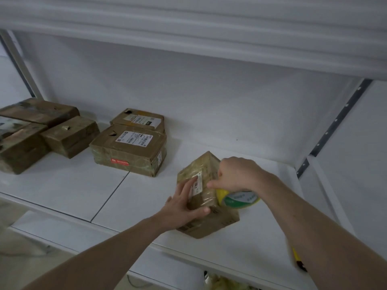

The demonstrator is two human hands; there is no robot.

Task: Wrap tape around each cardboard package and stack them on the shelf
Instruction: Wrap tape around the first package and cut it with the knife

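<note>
Package [201, 185] underside hidden; tape roll [238, 198] half-covered.

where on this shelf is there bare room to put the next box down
The white shelf board is bare in front of the large labelled cardboard box, and along the back right behind the small taped package. The left end is crowded with brown boxes; both hands fill the front right.

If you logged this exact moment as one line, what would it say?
step: taping | left hand: steadies small package | right hand: grips tape roll against it | underneath: another package | shelf: five packages farther left
</note>
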